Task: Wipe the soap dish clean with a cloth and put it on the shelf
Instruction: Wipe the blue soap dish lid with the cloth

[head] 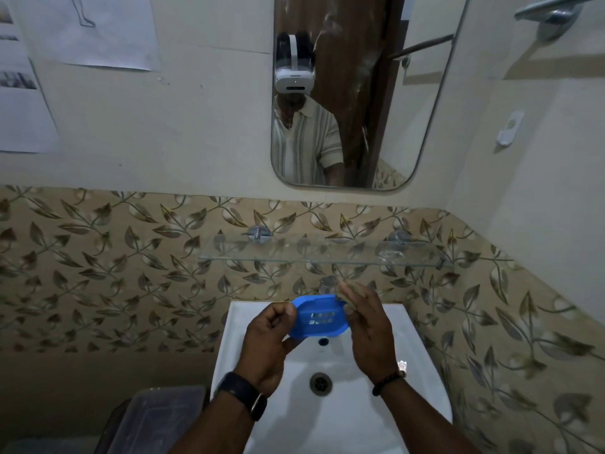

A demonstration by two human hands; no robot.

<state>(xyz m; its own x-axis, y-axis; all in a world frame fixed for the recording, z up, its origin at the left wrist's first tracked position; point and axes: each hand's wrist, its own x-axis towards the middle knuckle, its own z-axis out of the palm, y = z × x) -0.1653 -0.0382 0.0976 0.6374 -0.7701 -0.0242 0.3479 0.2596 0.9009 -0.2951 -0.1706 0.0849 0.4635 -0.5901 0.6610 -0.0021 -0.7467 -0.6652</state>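
A blue soap dish (319, 317) is gripped by the left hand (270, 342) over the sink (353, 421); a cloth (348, 294) is pinched in the right hand (368, 329) at its far right rim. Corners should be wiped firmly.

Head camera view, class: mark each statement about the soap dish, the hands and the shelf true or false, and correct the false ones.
1. The left hand holds the blue soap dish by its left edge. True.
2. The soap dish already sits on the glass shelf. False: it is held over the white sink, below the shelf.
3. The right hand presses a cloth against the dish's upper right rim. True.
4. The dish's floor is solid. False: it has slots.
5. The left wrist bears a dark watch. True.
6. The sink is full of water. False: its drain shows, uncovered.
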